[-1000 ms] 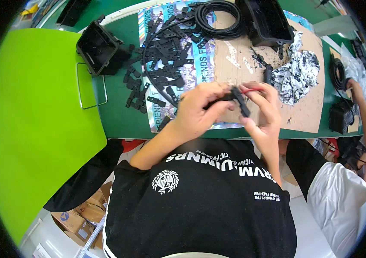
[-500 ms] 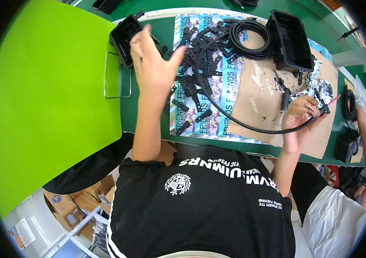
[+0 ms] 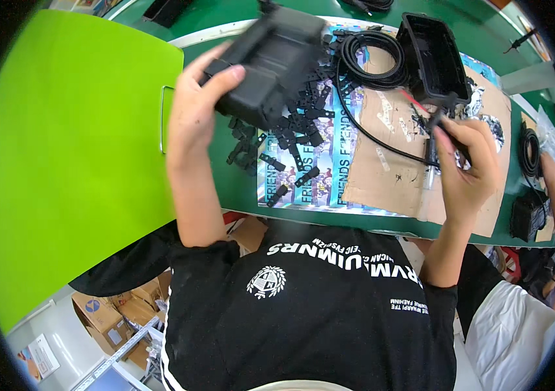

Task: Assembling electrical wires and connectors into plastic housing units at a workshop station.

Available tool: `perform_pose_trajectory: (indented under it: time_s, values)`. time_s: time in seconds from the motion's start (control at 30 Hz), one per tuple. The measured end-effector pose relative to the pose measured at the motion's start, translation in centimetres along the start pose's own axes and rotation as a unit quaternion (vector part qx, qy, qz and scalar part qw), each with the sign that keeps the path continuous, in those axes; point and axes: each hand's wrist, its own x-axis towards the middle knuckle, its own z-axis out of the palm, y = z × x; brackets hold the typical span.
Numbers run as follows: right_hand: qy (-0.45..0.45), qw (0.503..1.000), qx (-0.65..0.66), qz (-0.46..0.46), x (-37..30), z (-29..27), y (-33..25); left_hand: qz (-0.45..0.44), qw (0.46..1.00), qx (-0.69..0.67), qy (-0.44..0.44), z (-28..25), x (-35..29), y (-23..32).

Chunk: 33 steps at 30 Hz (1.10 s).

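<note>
Box (image 3: 271, 65), black, tilted, gripped at near end by left hand (image 3: 196, 107), raised over desk (image 3: 233, 195), blocking part of scattered black clips (image 3: 300, 133). Second box (image 3: 431, 58), black, open side up, dark inside. Right hand (image 3: 469, 153) closed on end of black cable (image 3: 391, 151), red wire (image 3: 414, 102) sticking out. Coil (image 3: 349, 62) near second box; cardboard (image 3: 382, 186) under cable.

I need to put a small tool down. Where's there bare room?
Mostly free: the cardboard below the loose black cable, left of the right hand; and green table between the left forearm and printed sheet. Crowded: among the black clips, and at the coil beside the open box.
</note>
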Motion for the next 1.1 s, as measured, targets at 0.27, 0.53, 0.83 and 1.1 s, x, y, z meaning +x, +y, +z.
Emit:
perform_pose_trajectory:
  time_s: [0.27, 0.53, 0.83, 1.1]
  values:
    - [-0.105, 0.955, -0.112, -0.252, 4.0, 2.9, -0.9, -0.134, 0.975, -0.130, -0.122, 3.6, -3.0, -2.9]
    - [-0.166, 0.933, -0.171, -0.270, 4.6, 4.1, -1.2, -0.130, 0.974, -0.127, -0.136, 4.0, -3.1, -3.0]
    - [-0.179, 0.928, -0.197, -0.260, 4.8, 5.4, -0.7, -0.136, 0.973, -0.130, -0.134, 4.4, -3.2, -3.3]
    - [-0.226, 0.943, -0.174, -0.171, 3.5, 5.5, -0.9, -0.128, 0.979, -0.122, -0.103, 5.6, -4.0, -3.4]
